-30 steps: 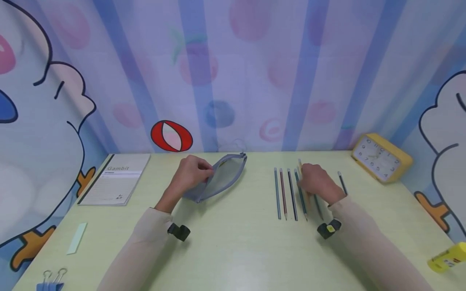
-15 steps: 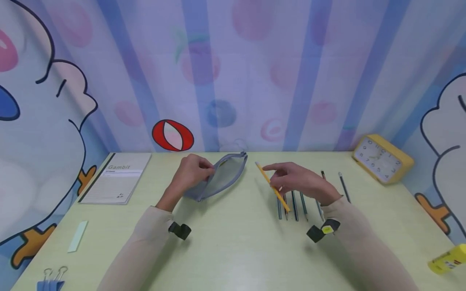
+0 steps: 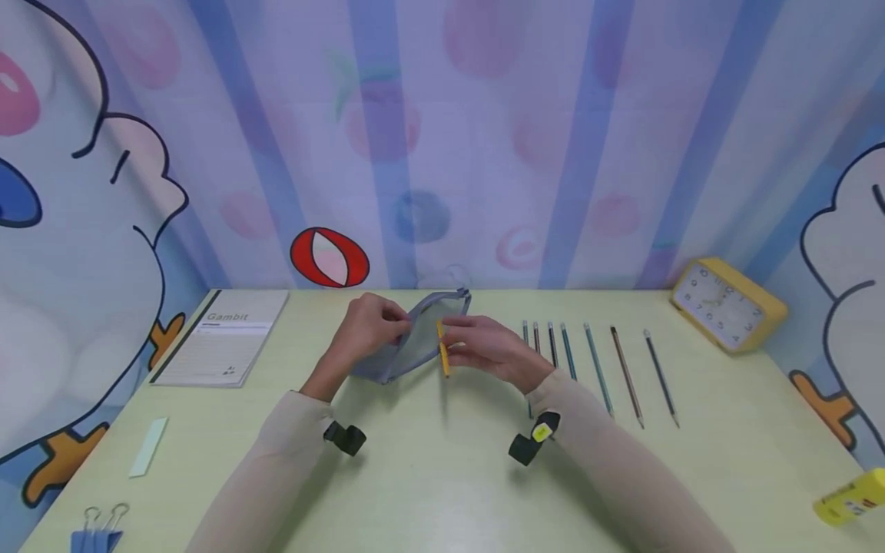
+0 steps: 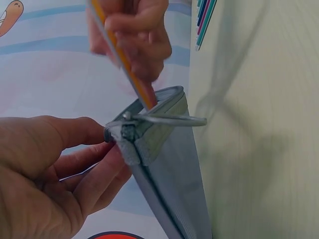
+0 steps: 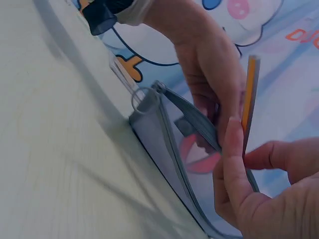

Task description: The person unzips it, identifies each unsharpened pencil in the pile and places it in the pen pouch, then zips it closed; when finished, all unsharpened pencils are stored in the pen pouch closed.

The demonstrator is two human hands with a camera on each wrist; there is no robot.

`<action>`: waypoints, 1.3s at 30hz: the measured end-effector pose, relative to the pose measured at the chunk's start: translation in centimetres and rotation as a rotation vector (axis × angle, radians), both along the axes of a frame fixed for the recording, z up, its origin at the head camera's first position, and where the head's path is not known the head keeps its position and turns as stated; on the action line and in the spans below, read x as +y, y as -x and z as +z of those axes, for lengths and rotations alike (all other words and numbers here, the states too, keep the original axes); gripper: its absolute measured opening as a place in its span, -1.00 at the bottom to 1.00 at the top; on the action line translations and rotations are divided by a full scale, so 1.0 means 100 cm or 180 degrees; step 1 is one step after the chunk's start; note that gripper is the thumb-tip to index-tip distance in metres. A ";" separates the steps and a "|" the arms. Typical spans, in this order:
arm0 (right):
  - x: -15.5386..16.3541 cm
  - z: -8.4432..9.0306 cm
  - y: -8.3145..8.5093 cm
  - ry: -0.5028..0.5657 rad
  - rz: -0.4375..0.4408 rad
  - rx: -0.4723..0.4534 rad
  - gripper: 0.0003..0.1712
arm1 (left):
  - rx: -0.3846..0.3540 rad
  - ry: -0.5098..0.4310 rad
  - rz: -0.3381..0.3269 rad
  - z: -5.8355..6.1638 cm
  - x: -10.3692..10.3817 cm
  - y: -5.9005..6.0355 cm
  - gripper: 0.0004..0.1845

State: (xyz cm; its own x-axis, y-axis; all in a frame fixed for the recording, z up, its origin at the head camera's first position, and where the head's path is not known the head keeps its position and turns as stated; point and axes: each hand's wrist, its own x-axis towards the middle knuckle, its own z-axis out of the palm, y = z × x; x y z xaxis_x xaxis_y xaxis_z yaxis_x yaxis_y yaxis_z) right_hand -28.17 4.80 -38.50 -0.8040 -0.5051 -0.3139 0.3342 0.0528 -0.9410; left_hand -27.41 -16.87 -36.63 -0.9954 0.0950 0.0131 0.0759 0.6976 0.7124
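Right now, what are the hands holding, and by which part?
The right hand pinches the yellow pencil mid-shaft; the left hand holds the grey pouch by its opening edge.

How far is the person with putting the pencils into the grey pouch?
Done: nothing can be seen inside the grey mesh pouch yet. In hand: the left hand holds the pouch's edge open, while the right hand pinches the yellow pencil, its tip at the opening in the left wrist view. Left: seven pencils lie in a row on the table.
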 end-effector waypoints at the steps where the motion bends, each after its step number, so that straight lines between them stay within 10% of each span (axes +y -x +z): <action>1: -0.006 -0.001 0.000 0.0047 -0.0016 0.0009 -0.34 | -0.0019 0.0003 0.0002 0.000 0.001 0.000 -0.82; 11: -0.034 -0.004 0.013 -0.0167 -0.0173 0.0504 -0.57 | -0.0122 0.0062 0.0078 0.001 0.003 0.001 -0.81; 24: -0.058 -0.009 0.019 -0.0668 -0.0540 0.0643 -0.19 | 0.0025 0.0125 -0.0003 0.002 0.001 0.000 -0.81; 39: -0.053 -0.004 0.005 -0.0860 -0.0267 0.0877 -0.25 | -0.0035 0.0160 0.0025 0.003 -0.001 0.001 -0.81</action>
